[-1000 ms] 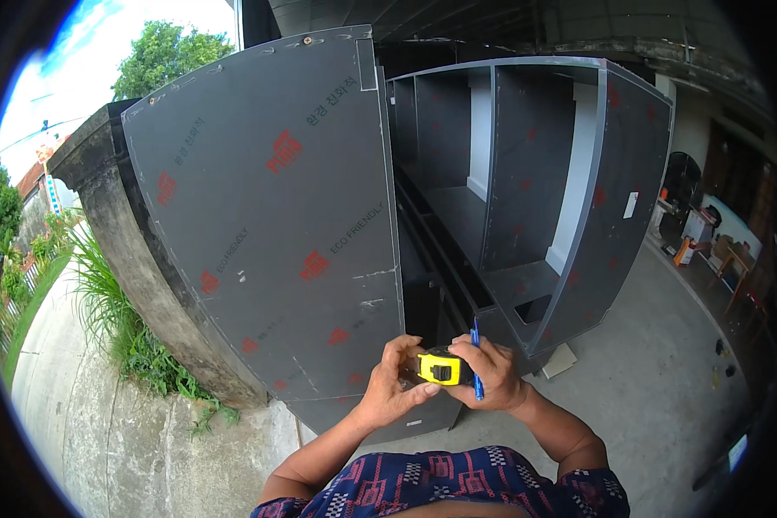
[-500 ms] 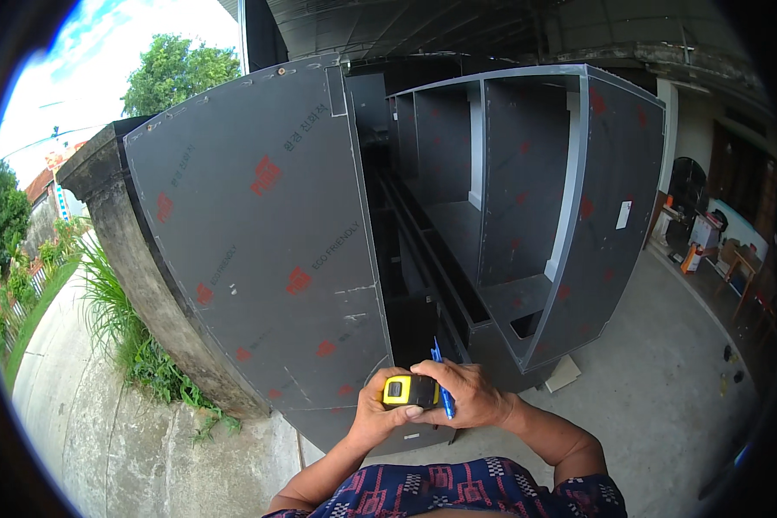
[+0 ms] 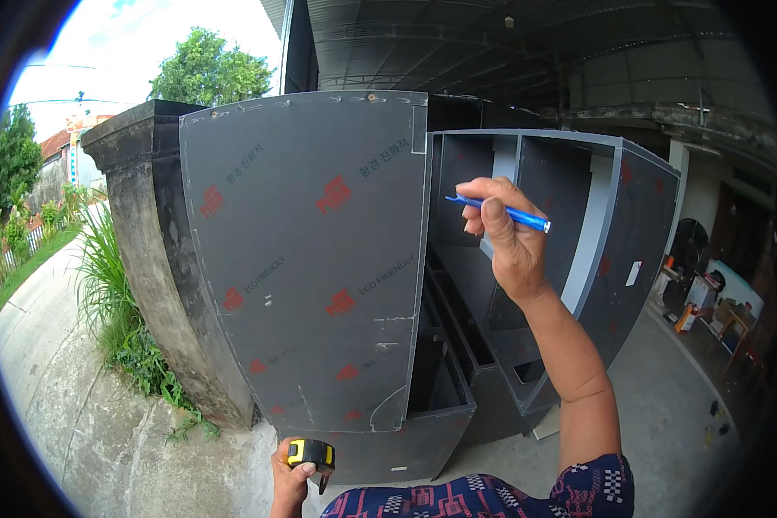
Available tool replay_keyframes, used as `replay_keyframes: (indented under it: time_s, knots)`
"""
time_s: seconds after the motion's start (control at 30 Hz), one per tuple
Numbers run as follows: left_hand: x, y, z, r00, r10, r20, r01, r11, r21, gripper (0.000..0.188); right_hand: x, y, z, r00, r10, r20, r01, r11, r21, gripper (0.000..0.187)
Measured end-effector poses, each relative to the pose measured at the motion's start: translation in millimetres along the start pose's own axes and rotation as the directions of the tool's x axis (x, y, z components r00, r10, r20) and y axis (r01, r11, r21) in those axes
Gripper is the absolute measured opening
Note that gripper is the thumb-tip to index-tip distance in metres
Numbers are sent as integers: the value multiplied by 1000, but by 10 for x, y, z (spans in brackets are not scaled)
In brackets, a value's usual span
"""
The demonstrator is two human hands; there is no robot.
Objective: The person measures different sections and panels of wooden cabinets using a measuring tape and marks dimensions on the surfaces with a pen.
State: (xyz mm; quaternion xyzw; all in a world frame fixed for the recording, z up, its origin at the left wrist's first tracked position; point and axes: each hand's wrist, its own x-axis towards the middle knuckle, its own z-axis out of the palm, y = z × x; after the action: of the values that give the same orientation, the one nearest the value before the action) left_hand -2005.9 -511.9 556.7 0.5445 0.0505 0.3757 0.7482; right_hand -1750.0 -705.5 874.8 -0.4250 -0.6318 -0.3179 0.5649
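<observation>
Raised at the right of centre, my right hand grips a blue pen, tip pointing left, in the air before the open cabinet. Low down, my left hand is closed round a yellow and black tape measure, with a dark part hanging beneath it. Between my hands and beyond the tape measure stands a large dark grey panel with red printed marks, pale pencil-like lines and a curved line at its lower right corner. Neither hand appears to touch the panel.
Right of the panel stands a dark open cabinet frame with upright dividers; a phone-like black slab lies in its bottom. A weathered concrete pillar rises at left, with grass beside it. Cluttered furniture stands far right.
My hands have parted. The right rose with the pen, while the left went down and left with the tape measure. The view has tilted, showing more roof.
</observation>
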Motion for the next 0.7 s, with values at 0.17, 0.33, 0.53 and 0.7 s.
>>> replay_keyframes:
  time_s: [0.17, 0.33, 0.53, 0.7]
  knots:
    - [-144, -80, -387, 985, 20, -173, -7, 997, 79, 42, 743, 196, 330, 974, 94, -205, -92, 996, 18, 41]
    - [-142, 131, -365, 965, -69, -251, 96, 991, 95, 53, 1036, 508, 516, 962, 91, -257, -85, 996, 34, 42]
    - [-62, 216, -451, 973, -90, -214, 123, 982, 142, 53, 1037, 606, 590, 928, 45, -369, -40, 999, 21, 45]
    - [53, 149, -493, 980, -67, -186, 97, 983, 156, 52, 1059, 642, 562, 933, 36, -358, -29, 999, 25, 39]
